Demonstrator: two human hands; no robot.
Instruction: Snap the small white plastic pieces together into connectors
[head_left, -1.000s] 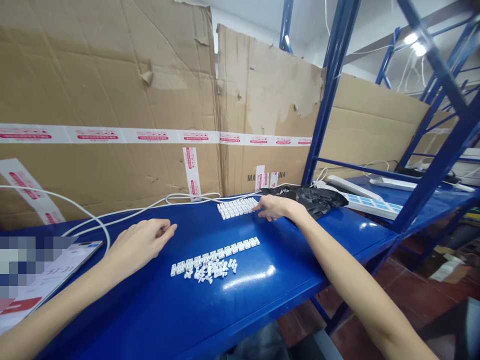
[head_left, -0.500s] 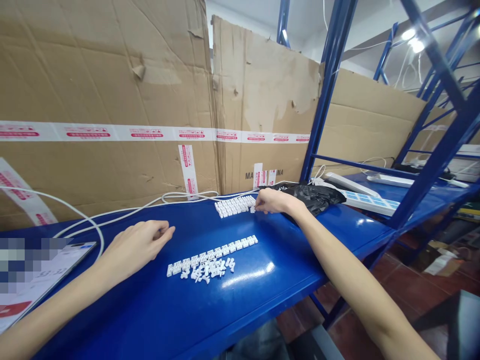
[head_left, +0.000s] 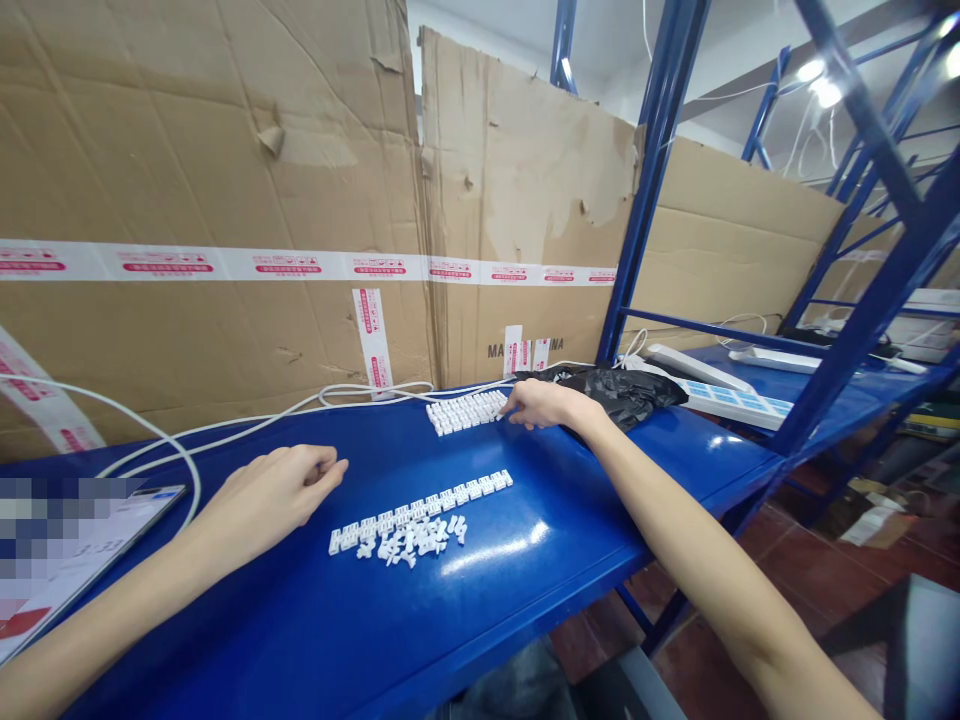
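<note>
Here we go, one head view, and all the action is on a blue steel shelf (head_left: 525,590). The right hand (head_left: 544,405) is in close: its fingertips (head_left: 504,412) reach the right end of a tight block of white plastic pieces (head_left: 465,412), touching it or just beside it, too close to call from up here. Those fingers are curled, half closed, and whether a piece is pinched among them I can't tell.

The block lies straight to the left of those fingers, its long axis running left to right along the shelf, and the right hand is clearly the nearer one. The left hand (head_left: 274,490) is well left of the block, fingers loosely curled, no piece showing, though I can't say its grip is empty.

The count: two hands, one block, one straight row of white plastic pieces (head_left: 420,505) in front of the block, one loose heap of white plastic pieces (head_left: 409,542) against that row. Single pieces are too small to count.

Behind the block runs a white cable (head_left: 247,415); to its right sit a black plastic bag (head_left: 622,392) and a white power strip (head_left: 731,403).
</note>
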